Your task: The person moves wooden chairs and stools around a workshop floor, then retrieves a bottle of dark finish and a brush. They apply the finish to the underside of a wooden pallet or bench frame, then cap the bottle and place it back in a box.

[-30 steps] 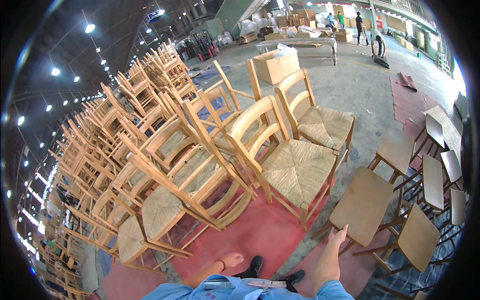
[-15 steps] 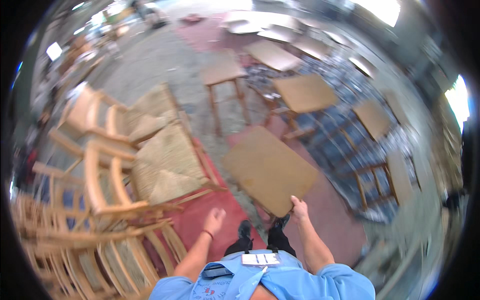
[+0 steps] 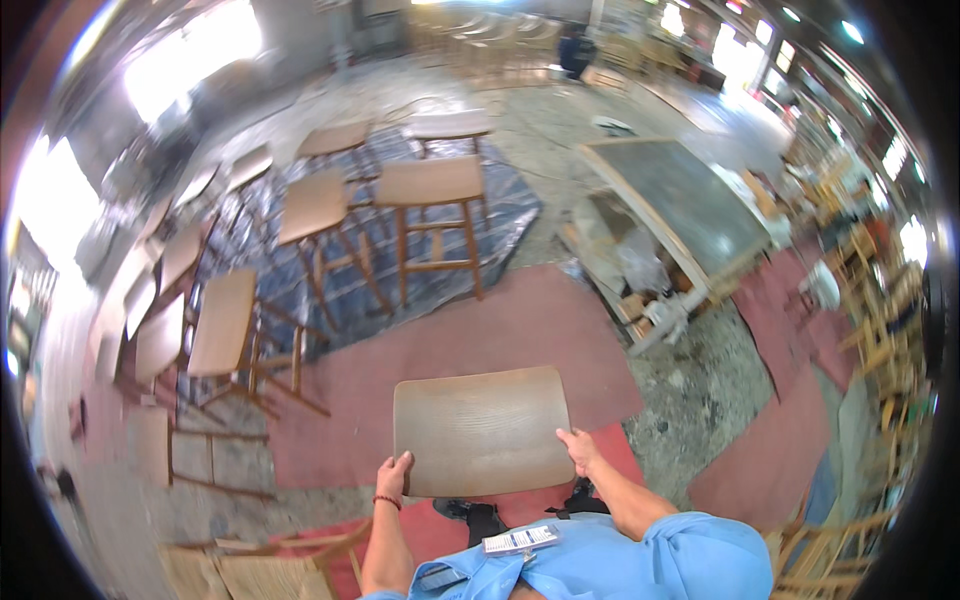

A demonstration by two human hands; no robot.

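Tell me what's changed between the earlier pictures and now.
The left hand, free before, has taken hold of the brown stool seat at its left edge. The view has swung rightward, and the seat has come round between the hands. The right hand still holds the seat.

And there's soft sheen on the seat (image 3: 482,432)! Far beyond it, leftward, the window (image 3: 195,60) burns out pure white; rightward, a lamp (image 3: 852,32) blazes. Glare streaks the sheet (image 3: 515,212) behind the seat, chairs (image 3: 865,300) to its right smear, straight lines bow toward the black rim.
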